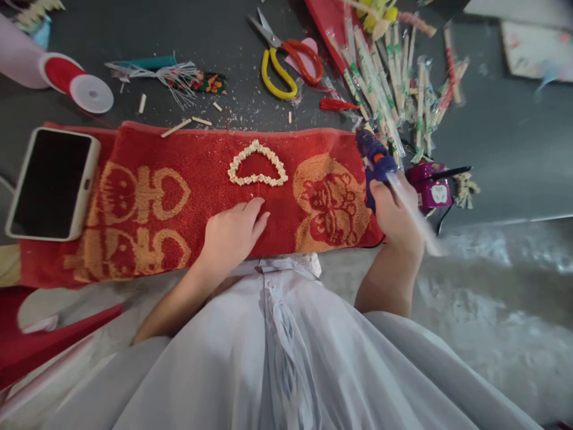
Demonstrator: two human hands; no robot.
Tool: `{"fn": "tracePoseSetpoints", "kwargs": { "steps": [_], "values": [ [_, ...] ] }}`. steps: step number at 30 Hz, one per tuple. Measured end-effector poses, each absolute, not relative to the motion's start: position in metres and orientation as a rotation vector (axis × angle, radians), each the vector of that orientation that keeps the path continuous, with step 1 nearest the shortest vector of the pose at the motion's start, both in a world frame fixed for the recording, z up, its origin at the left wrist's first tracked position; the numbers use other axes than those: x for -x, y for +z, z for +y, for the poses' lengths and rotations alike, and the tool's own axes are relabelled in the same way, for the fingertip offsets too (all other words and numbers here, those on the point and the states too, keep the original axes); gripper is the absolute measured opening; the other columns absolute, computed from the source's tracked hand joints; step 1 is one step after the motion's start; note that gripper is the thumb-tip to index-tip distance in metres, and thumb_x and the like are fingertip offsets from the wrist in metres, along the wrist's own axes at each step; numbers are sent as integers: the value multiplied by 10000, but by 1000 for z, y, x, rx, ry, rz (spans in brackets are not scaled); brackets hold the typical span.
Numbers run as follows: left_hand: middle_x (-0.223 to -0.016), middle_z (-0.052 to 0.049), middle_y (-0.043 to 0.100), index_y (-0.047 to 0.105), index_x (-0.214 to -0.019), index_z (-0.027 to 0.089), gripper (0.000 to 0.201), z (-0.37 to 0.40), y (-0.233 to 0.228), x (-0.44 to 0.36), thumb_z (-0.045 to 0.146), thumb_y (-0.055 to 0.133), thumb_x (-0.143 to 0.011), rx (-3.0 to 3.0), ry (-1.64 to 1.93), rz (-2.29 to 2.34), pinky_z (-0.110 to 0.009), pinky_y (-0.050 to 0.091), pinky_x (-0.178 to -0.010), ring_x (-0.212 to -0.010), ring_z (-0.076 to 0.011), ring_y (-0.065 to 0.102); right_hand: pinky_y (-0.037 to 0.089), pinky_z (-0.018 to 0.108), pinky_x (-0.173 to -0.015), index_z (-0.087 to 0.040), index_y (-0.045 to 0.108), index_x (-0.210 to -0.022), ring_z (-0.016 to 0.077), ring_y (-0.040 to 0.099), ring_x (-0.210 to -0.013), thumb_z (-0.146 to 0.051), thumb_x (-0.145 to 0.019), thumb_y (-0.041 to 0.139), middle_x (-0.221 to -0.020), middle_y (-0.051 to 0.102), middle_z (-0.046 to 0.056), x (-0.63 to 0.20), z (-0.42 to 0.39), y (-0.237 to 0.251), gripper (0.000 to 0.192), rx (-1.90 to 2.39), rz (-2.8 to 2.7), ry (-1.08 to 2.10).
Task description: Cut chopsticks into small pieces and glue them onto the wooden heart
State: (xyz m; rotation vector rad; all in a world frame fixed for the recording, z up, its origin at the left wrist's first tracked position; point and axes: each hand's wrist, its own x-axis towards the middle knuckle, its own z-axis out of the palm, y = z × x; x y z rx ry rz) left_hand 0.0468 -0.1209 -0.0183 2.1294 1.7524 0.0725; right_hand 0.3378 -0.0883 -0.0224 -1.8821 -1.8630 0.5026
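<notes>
A red towel (179, 173) with orange patterns lies across the dark table's front edge. On it sits a small half-round loop made of pale wooden bits (257, 165). My left hand (233, 233) rests flat on the towel just below that loop, fingers together, holding nothing. My right hand (394, 215) grips a blue glue gun (373, 161) at the towel's right end, with a clear glue stick sticking out of its back toward me.
A white-cased phone (54, 182) lies on the towel's left end. Behind the towel are yellow and red scissors (286, 63), a red thread spool (74, 83), a heap of wrapped chopsticks (394, 77), a purple box (430, 182) and scattered wood chips.
</notes>
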Motion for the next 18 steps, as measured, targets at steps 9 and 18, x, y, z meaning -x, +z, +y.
{"fn": "tracePoseSetpoints", "kwargs": {
  "steps": [9, 18],
  "values": [
    [-976, -51, 728, 580, -1231, 217, 344, -126, -25, -46, 361, 379, -992, -2265, -5, 1781, -279, 409, -594, -832, -206, 698, 450, 495, -959, -144, 533, -1268, 337, 545, -1171, -332, -896, 506, -1224, 594, 194, -323, -85, -27, 418, 2166, -2119, 19],
    [-926, -44, 734, 607, -1246, 229, 385, -128, -26, -33, 381, 368, -985, -2217, 129, 1908, -263, 425, -629, -810, -190, 689, 437, 462, -932, -155, 581, -1236, 308, 536, -1077, -334, -936, 448, -1094, 615, 150, -295, -100, -4, 374, 1990, -2225, -53]
  ]
}}
